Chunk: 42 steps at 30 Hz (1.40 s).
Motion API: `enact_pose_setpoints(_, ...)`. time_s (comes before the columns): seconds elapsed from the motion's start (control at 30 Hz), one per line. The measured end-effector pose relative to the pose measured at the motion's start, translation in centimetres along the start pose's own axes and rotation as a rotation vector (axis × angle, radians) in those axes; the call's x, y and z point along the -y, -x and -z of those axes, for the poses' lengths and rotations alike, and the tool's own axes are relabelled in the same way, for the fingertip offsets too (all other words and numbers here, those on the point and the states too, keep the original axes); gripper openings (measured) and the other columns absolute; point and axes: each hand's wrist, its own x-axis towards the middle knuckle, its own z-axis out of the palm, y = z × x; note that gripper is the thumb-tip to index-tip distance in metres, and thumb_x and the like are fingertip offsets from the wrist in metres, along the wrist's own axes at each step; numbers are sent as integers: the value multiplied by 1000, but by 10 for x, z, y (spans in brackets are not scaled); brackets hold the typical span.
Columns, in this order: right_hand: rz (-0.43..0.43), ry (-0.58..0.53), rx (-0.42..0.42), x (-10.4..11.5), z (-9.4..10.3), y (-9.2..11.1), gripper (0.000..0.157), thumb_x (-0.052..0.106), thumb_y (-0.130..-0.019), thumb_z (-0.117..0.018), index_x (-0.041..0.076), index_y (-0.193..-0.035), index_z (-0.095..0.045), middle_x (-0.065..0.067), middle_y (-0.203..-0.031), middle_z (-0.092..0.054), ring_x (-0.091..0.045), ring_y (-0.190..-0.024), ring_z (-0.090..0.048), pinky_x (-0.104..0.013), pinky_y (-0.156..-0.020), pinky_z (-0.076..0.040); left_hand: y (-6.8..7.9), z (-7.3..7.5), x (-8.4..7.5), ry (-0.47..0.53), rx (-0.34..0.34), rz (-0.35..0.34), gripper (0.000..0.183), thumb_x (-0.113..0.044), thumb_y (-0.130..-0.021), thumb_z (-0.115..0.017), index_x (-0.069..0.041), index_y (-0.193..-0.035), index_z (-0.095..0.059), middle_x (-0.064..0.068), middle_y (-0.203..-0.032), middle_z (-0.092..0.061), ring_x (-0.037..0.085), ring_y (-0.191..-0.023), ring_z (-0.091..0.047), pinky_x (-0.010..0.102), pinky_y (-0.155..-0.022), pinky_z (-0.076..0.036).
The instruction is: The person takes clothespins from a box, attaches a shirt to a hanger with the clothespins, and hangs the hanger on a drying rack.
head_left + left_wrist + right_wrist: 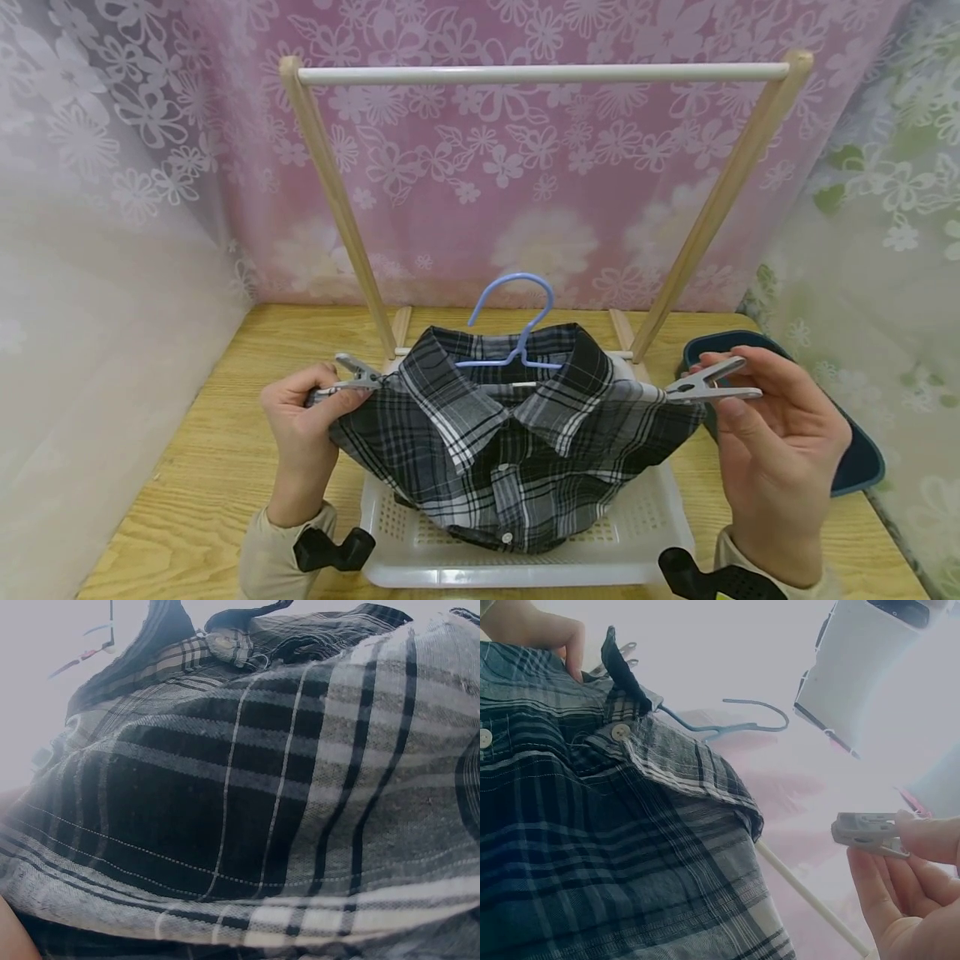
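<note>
A black, grey and white plaid shirt [517, 450] with a buttoned front hangs on a light-blue hanger [525, 342], whose hook rises out of the collar. My left hand [307, 425] grips the shirt at the shoulder on the left, thumb in front. A grey clothespin [358, 373] sits on that shoulder, right above the thumb. With thumb and fingers, my right hand [787, 425] pinches a second grey clothespin [712, 385] by its handles. Its tip overlaps the other shoulder in the head view; in the right wrist view this clothespin [866, 831] appears apart from the shirt [675, 847].
Under the shirt stands a white perforated basket [525, 575] on the wooden table [210, 467]. Behind it rises a wooden rack [337, 200] with a white top bar [540, 75]. A dark blue bin [862, 467] lies at the right, partly behind my right hand. Flowered curtains enclose the back and sides.
</note>
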Motion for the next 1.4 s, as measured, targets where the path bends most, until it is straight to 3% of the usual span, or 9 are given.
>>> enact_pose_setpoints(0.27, 3, 50, 58, -5, 1, 0, 38, -33, -82, -51, -31, -119, -47, -38, -109, -61, -45, -103, -64, -45, -92, -51, 0, 0, 1, 10, 2, -12, 33, 28, -62, -55, -1, -51, -44, 1, -53, -28, 11, -48, -20, 25, -42, -17)
enact_pose_setpoints(1.03, 20, 169, 86, -11, 9, -3, 34, -33, -79, -54, -32, -113, -49, -36, -105, -62, -41, -97, -68, -40, -85, -55, 0, -3, -6, 114, -25, -16, 30, 30, -64, -53, 3, -52, -48, 3, -51, -37, 13, -46, -26, 29, -49, -23)
enact_pose_setpoints(1.4, 13, 188, 98, -12, 12, -5, 34, -33, -80, -54, -32, -113, -48, -35, -105, -62, -40, -98, -68, -40, -86, -55, 0, -2, -9, 143, -20, -29, 29, 30, -63, -51, 4, -52, -47, 4, -52, -41, 14, -47, -33, 28, -44, -26)
